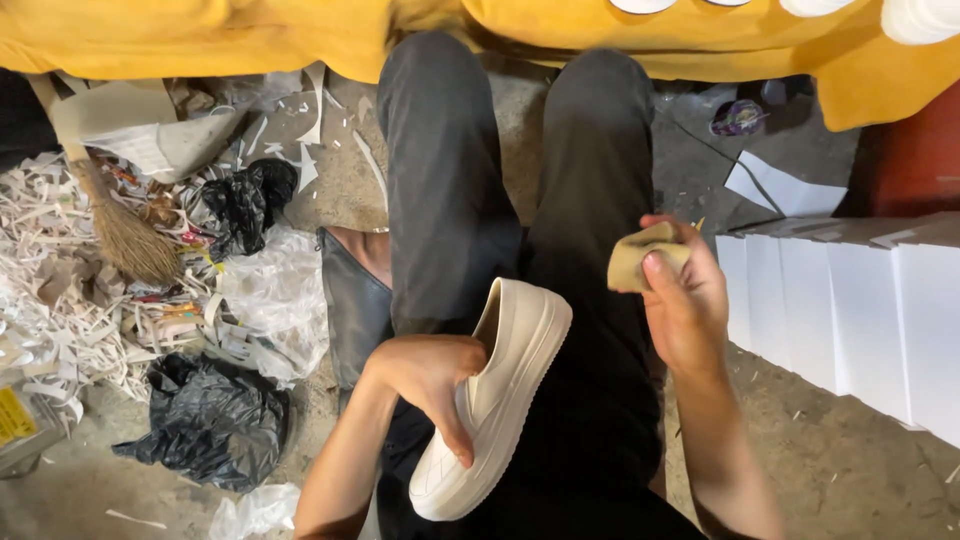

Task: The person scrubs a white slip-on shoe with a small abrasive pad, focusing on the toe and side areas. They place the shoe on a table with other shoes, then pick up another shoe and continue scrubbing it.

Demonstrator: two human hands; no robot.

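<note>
One head camera looks steeply down, close over the person's lap (520, 230), with the floor (830, 460) on both sides.

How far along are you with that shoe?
Looks clean: the cream shoe shows no marks on its visible side and sole edge. In hand: left hand grips it on the lap, right hand holds a tan cloth clear of it. Far side: hidden.

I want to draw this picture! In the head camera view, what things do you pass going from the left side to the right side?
Shredded paper heap → straw broom → black plastic bag → left hand → cream slip-on shoe → tan cloth → right hand → row of white boxes.
</note>
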